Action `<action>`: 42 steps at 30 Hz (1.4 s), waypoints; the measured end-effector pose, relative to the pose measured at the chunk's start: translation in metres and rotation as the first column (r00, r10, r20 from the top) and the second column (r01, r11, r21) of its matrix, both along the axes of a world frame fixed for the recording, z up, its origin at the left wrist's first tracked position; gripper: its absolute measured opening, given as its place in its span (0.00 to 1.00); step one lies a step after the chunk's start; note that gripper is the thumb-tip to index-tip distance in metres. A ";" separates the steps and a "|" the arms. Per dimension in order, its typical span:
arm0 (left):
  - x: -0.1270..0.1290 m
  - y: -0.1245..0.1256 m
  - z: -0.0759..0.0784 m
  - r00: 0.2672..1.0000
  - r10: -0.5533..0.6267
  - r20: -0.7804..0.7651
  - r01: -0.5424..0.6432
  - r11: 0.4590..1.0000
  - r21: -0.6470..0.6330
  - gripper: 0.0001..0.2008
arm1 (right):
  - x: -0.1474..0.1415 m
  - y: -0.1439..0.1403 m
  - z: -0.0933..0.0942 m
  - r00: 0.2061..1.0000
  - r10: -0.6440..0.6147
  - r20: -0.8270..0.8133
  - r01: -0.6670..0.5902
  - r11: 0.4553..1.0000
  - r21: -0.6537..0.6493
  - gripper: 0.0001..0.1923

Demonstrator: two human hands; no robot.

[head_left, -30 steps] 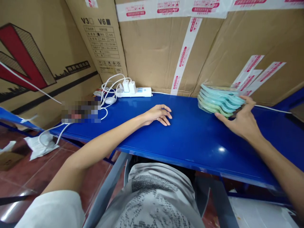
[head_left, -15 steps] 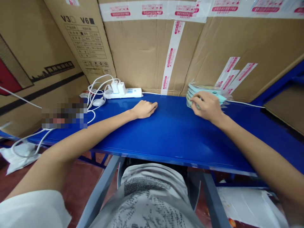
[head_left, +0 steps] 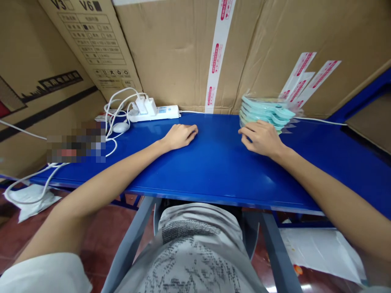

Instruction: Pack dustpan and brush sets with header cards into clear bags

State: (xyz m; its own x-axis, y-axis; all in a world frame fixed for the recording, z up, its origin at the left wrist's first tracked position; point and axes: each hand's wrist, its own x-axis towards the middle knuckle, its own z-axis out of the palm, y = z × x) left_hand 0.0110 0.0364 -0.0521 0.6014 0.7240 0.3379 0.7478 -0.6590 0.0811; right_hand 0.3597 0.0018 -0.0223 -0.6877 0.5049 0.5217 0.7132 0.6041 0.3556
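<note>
Both hands are laid on the blue table [head_left: 214,171]: left hand [head_left: 180,136] loosely curled, empty; right hand [head_left: 261,138] spread, fingertips just beside the teal packet stack [head_left: 265,114] upper right.

Right hand [head_left: 262,138] off packet stack [head_left: 265,113]

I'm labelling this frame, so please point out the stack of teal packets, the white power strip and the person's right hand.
stack of teal packets [head_left: 266,112]: head view, on the front edge of the upper packets.
white power strip [head_left: 163,111]: head view, on its top face.
right hand [head_left: 262,138]: head view, on the back of the hand.
</note>
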 end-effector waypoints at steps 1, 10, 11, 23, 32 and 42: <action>0.000 -0.001 0.000 1.000 -0.004 -0.005 0.004 1.000 -0.003 0.13 | 0.001 -0.001 0.002 1.000 0.000 -0.018 -0.001 1.000 -0.012 0.11; 0.000 -0.003 0.006 0.998 -0.044 -0.048 0.044 0.999 0.003 0.13 | 0.022 -0.015 0.035 0.917 -0.341 -0.208 0.373 0.918 0.139 0.14; 0.000 -0.003 0.006 0.998 -0.045 -0.048 0.045 0.999 0.003 0.13 | 0.025 -0.017 0.038 0.878 -0.410 -0.248 0.453 0.879 0.149 0.16; 0.000 -0.005 0.007 0.998 -0.043 -0.045 0.042 0.999 -0.008 0.13 | 0.024 -0.024 0.038 0.593 -0.738 -0.323 0.689 0.672 -0.271 0.34; 0.000 -0.005 0.007 0.998 -0.048 -0.038 0.048 0.999 -0.013 0.13 | 0.019 -0.025 0.033 0.597 -0.762 -0.252 0.685 0.647 -0.335 0.37; 0.001 -0.004 0.004 0.997 -0.016 -0.078 0.017 1.000 0.014 0.14 | 0.006 -0.034 0.029 0.594 -0.777 -0.211 0.675 0.623 -0.396 0.41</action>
